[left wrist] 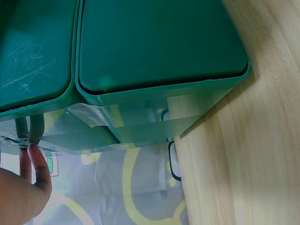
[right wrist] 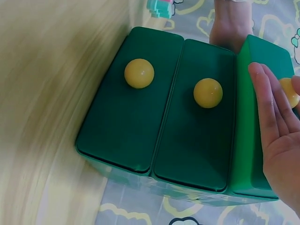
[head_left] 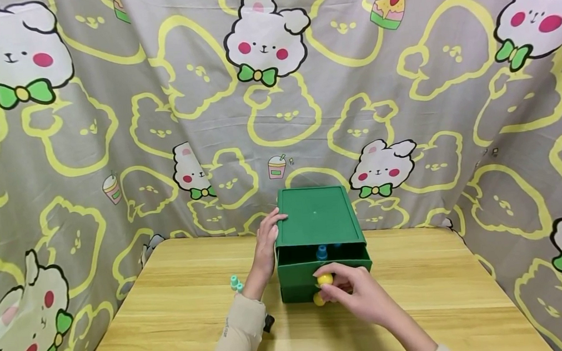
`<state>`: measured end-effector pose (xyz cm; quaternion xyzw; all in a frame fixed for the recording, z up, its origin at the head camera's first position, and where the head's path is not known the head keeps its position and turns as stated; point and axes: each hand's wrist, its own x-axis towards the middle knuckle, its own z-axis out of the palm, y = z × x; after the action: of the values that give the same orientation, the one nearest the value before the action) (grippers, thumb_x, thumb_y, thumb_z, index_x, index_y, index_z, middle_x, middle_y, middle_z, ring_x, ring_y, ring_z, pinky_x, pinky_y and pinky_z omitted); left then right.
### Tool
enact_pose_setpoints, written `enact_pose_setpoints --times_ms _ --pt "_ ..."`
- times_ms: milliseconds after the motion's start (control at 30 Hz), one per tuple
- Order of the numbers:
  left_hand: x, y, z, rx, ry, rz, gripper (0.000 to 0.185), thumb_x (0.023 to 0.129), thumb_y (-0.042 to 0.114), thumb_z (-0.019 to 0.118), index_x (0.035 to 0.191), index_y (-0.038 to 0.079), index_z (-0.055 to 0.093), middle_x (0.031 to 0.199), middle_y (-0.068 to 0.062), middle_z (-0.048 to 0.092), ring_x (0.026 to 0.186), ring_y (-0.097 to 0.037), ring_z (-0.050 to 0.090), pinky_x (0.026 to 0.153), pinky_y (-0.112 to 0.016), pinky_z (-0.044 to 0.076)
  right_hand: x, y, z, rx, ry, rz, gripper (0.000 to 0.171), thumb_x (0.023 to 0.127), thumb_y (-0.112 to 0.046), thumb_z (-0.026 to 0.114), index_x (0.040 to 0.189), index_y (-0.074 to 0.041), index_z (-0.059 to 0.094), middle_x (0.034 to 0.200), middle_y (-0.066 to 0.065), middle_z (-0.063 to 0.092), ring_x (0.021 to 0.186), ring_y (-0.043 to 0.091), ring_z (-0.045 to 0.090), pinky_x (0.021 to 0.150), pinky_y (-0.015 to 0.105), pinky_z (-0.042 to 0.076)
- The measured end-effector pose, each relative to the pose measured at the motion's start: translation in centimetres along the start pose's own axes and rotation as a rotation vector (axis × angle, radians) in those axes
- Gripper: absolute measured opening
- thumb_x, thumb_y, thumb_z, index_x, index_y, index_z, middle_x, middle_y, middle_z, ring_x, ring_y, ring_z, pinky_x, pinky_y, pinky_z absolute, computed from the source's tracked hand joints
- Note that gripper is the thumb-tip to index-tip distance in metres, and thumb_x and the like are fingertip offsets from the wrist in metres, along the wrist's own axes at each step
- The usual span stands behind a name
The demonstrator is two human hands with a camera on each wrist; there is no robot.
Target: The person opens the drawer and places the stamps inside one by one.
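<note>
At the back of the table point(head_left: 173, 318): one green drawer box point(head_left: 317, 219) with three yellow knobs, top drawer point(head_left: 324, 263) pulled out. Left hand point(head_left: 266, 243) flat against the box side, fingers relaxed; right hand point(head_left: 356, 294) fingers pinching top knob point(head_left: 325, 279). Drawer contents mostly hidden; two small teal pieces point(head_left: 236, 283) beside the left wrist.

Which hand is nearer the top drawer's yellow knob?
Right. The right hand pinches the top drawer's yellow knob on the green drawer box. The left hand rests on the box's left side, apart from the knob.
</note>
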<state>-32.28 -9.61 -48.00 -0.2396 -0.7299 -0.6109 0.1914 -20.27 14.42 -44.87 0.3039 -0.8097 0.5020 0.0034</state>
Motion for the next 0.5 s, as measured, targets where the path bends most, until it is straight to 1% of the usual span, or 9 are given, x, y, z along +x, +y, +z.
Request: enact_pose_setpoints --times_ms 100,267,433,500 --pt "0.02 -0.08 -0.01 -0.007 -0.003 -0.006 0.039 0.111 0.024 0.034 0.137 0.016 0.062 0.165 -0.006 0.038 0.154 -0.031 0.027 0.121 -0.066 -0.001 0.22 0.18 -0.02 0.009 0.001 -0.001 0.024 0.105 -0.023 0.062 0.125 -0.011 0.068 0.088 -0.003 0.079 0.079 0.008 0.075 0.073 0.030 0.062" --pt "-0.11 -0.08 -0.05 0.004 -0.015 -0.022 0.040 0.111 0.028 0.033 0.138 0.018 0.061 0.165 -0.005 0.037 0.155 -0.029 0.027 0.122 -0.064 0.002 0.51 0.53 -0.02 0.008 0.008 0.009 0.027 0.105 -0.027 0.062 0.124 -0.009 0.068 0.088 -0.001 0.078 0.080 0.009 0.075 0.073 0.029 0.061" --pt "-0.15 0.07 -0.09 0.008 -0.021 -0.031 0.040 0.111 0.030 0.034 0.139 0.019 0.060 0.166 -0.002 0.037 0.155 -0.028 0.026 0.123 -0.063 0.002 0.82 0.73 -0.07 0.012 0.016 0.013 0.027 0.104 -0.027 0.063 0.124 -0.009 0.068 0.090 0.010 0.078 0.079 0.009 0.075 0.073 0.029 0.061" --pt "-0.07 0.13 -0.10 0.004 -0.019 -0.031 0.040 0.111 0.030 0.034 0.139 0.019 0.060 0.166 -0.002 0.036 0.155 -0.028 0.026 0.123 -0.063 0.002 0.99 0.74 -0.12 0.014 0.019 0.012 0.027 0.104 -0.027 0.063 0.124 -0.010 0.068 0.091 0.013 0.078 0.079 0.009 0.075 0.073 0.029 0.062"
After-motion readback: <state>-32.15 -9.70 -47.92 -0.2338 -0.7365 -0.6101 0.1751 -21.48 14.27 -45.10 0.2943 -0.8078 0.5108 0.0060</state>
